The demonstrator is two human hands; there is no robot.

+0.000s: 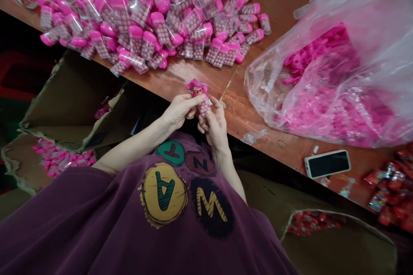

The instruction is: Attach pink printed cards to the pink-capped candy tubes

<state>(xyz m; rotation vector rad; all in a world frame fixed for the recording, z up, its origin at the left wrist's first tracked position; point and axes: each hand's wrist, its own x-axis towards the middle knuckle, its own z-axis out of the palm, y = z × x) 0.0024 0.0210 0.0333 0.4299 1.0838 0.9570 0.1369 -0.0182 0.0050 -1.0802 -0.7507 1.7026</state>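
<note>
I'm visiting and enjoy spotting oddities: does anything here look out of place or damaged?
Yes, mildly. At left, the boxes have ragged edges, as if torn. Plastic scraps lie loose on the table, like litter. The phone there seems personal, so perhaps out of place.

Heaped pink-capped tubes (pixel 142 10) and loaded cartons (pixel 338 249) show a workshop.

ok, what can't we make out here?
All head view:
- Parts of the held pink container: behind the fingers of left hand and right hand.
- Print on its wrapper: too small.
- Full extent of red packets on the table: cut off by right edge.
- Lower layers of capped containers: under those on top.
</note>
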